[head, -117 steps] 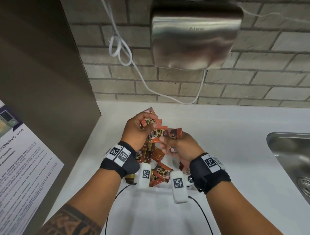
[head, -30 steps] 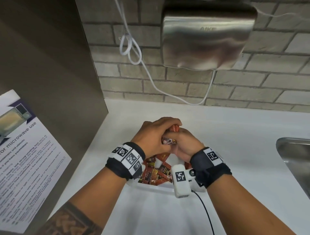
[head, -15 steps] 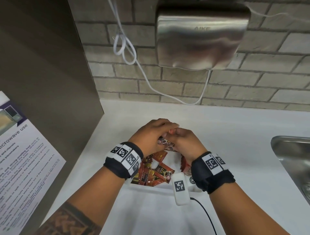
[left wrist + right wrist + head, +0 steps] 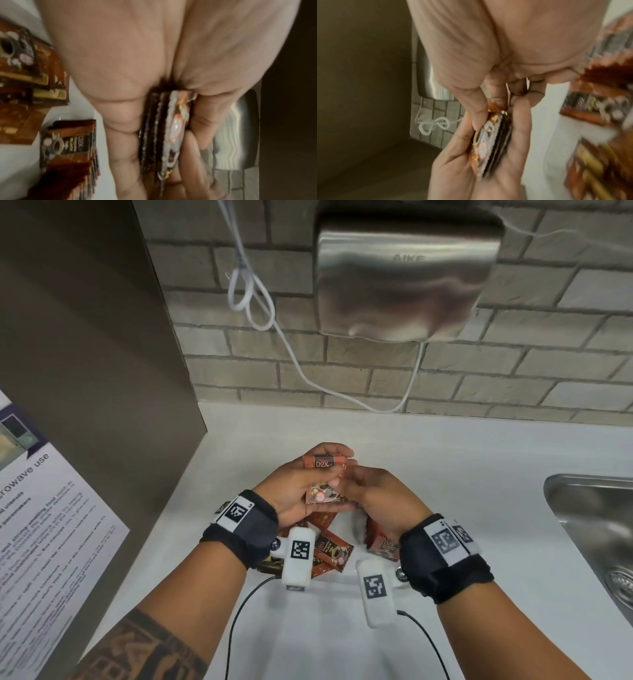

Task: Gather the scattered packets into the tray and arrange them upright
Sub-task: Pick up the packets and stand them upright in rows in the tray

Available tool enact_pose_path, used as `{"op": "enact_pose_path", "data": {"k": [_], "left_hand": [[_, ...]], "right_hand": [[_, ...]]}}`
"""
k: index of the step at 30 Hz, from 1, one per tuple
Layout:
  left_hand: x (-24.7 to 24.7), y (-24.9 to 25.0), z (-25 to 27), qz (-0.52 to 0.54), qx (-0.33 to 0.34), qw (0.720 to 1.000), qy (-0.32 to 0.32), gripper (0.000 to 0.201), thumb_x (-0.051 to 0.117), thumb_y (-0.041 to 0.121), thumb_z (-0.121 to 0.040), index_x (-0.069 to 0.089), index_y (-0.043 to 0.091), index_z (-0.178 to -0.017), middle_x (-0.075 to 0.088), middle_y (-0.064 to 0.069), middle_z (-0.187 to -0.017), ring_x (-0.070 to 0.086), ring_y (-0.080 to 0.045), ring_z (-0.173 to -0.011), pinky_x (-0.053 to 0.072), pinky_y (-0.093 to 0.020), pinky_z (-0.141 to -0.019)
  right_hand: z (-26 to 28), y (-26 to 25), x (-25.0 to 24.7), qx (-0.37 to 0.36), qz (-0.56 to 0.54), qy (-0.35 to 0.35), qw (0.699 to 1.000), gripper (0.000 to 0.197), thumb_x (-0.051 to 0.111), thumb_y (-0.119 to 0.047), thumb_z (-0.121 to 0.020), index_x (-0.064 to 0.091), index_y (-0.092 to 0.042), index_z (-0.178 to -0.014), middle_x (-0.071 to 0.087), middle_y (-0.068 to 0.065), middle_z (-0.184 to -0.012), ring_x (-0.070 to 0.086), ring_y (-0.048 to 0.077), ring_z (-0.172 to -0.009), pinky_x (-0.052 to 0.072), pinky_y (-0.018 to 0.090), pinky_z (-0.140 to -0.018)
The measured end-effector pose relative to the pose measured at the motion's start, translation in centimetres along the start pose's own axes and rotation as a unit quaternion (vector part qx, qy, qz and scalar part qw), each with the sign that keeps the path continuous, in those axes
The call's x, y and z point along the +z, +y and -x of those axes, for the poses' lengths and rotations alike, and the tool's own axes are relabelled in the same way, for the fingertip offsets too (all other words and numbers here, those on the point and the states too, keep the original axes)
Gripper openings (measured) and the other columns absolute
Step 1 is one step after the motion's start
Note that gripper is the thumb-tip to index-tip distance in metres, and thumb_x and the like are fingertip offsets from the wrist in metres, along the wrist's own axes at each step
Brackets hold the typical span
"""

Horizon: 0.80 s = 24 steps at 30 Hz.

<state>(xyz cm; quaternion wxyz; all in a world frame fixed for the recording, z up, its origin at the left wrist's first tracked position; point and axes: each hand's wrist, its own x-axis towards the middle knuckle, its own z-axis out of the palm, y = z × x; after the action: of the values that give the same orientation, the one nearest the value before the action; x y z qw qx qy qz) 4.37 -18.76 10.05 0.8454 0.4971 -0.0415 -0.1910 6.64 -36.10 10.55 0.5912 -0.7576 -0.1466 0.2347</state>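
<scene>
Over the white tray [image 4: 337,579], both hands hold a small stack of red-brown coffee packets [image 4: 324,479]. My left hand [image 4: 337,465] grips the stack from the left with its fingers curled over the top edge. My right hand [image 4: 352,484] pinches the stack's right side. The stack shows edge-on in the left wrist view [image 4: 164,135] and the right wrist view [image 4: 489,146], where my right thumb [image 4: 475,108] presses its face. Loose packets [image 4: 334,551] lie in the tray, and an upright bunch [image 4: 383,542] leans at its right side.
A dark cabinet wall [image 4: 102,371] with a microwave notice [image 4: 41,525] stands to the left. On the brick wall hangs a steel hand dryer [image 4: 404,278] with a white cable [image 4: 253,292]. A steel sink [image 4: 596,525] lies to the right on the white counter [image 4: 479,474].
The hands have drawn slightly nearer and turned the stack, so the top packet's label now faces up. Earlier each hand held separate packets; now they share one stack.
</scene>
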Motion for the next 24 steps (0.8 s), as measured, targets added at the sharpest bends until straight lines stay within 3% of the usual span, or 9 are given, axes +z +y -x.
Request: {"op": "enact_pose_path", "data": {"k": [2,3,5,8,10,13,18,22,24], "left_hand": [[-0.2,-0.1,0.1,-0.022,0.001,1.000,0.022,0.031,0.060,0.007,-0.093,0.059,0.014,-0.123,0.065,-0.014,-0.111,0.068,-0.029,-0.100,0.056,-0.054,-0.091],[-0.3,-0.1,0.2,-0.041,0.004,0.999,0.033,0.032,0.060,0.006,-0.093,0.058,0.013,-0.124,0.065,-0.013,-0.107,0.068,-0.029,-0.097,0.058,-0.051,-0.089],[-0.4,-0.1,0.2,-0.089,0.015,0.995,0.050,0.030,0.060,0.004,-0.096,0.057,0.010,-0.125,0.064,-0.009,-0.101,0.068,-0.026,-0.091,0.061,-0.045,-0.079],[0.0,-0.1,0.1,-0.156,0.032,0.985,0.068,0.024,0.064,0.005,-0.094,0.059,0.011,-0.117,0.068,-0.001,-0.098,0.069,-0.020,-0.089,0.063,-0.041,-0.070],[0.1,-0.1,0.0,-0.196,0.038,0.976,0.082,0.025,0.070,0.009,-0.090,0.061,0.012,-0.113,0.069,0.000,-0.097,0.069,-0.020,-0.091,0.062,-0.041,-0.069],[0.1,-0.1,0.2,-0.239,0.042,0.966,0.085,0.028,0.076,0.014,-0.087,0.065,0.015,-0.113,0.071,0.001,-0.096,0.072,-0.020,-0.091,0.062,-0.040,-0.070],[-0.2,0.0,0.4,-0.273,0.052,0.959,0.063,0.043,0.076,0.011,-0.087,0.061,0.017,-0.127,0.074,-0.005,-0.102,0.074,-0.024,-0.090,0.060,-0.034,-0.066],[-0.3,-0.4,-0.1,-0.284,0.073,0.953,0.072,0.037,0.079,0.012,-0.085,0.064,0.024,-0.117,0.075,-0.006,-0.096,0.074,-0.025,-0.085,0.060,-0.035,-0.065],[-0.4,-0.5,-0.5,-0.289,0.080,0.951,0.082,0.034,0.080,0.016,-0.084,0.065,0.027,-0.112,0.075,-0.007,-0.097,0.074,-0.027,-0.086,0.060,-0.038,-0.066]], "right_hand": [[-0.2,-0.2,-1.0,-0.031,0.140,0.080,0.986,0.028,0.071,-0.038,-0.089,0.064,-0.030,-0.115,0.066,-0.009,-0.108,0.068,0.013,-0.093,0.055,0.031,-0.078],[-0.2,-0.5,-1.4,-0.047,0.179,0.126,0.975,0.028,0.071,-0.038,-0.088,0.062,-0.032,-0.114,0.062,-0.010,-0.107,0.065,0.010,-0.095,0.052,0.026,-0.081],[-0.2,-1.6,-2.3,-0.091,0.210,0.157,0.961,0.023,0.071,-0.036,-0.088,0.062,-0.032,-0.109,0.062,-0.012,-0.102,0.062,0.005,-0.091,0.047,0.017,-0.077],[-0.1,-3.2,-2.5,-0.117,0.238,0.097,0.959,0.017,0.076,-0.032,-0.085,0.068,-0.030,-0.100,0.069,-0.011,-0.093,0.064,0.004,-0.084,0.049,0.013,-0.073],[-0.2,-3.7,-2.6,-0.112,0.246,0.081,0.959,0.015,0.079,-0.027,-0.083,0.070,-0.028,-0.095,0.070,-0.009,-0.088,0.064,0.005,-0.078,0.046,0.009,-0.067],[-0.4,-4.3,-2.9,-0.094,0.236,0.064,0.965,0.010,0.080,-0.023,-0.082,0.073,-0.026,-0.089,0.071,-0.008,-0.081,0.063,0.002,-0.071,0.046,0.012,-0.068],[-0.2,-5.2,-3.7,-0.103,0.224,0.068,0.967,0.003,0.076,-0.020,-0.086,0.075,-0.020,-0.089,0.071,-0.010,-0.078,0.059,-0.009,-0.067,0.041,0.001,-0.063],[-0.4,-5.9,-3.6,-0.097,0.245,0.071,0.962,0.004,0.076,-0.021,-0.086,0.075,-0.024,-0.085,0.073,-0.008,-0.080,0.065,0.002,-0.074,0.046,0.009,-0.070],[-0.6,-6.1,-3.6,-0.097,0.271,0.077,0.955,0.007,0.076,-0.021,-0.087,0.074,-0.026,-0.083,0.071,-0.011,-0.078,0.061,0.000,-0.071,0.042,0.006,-0.067]]}}
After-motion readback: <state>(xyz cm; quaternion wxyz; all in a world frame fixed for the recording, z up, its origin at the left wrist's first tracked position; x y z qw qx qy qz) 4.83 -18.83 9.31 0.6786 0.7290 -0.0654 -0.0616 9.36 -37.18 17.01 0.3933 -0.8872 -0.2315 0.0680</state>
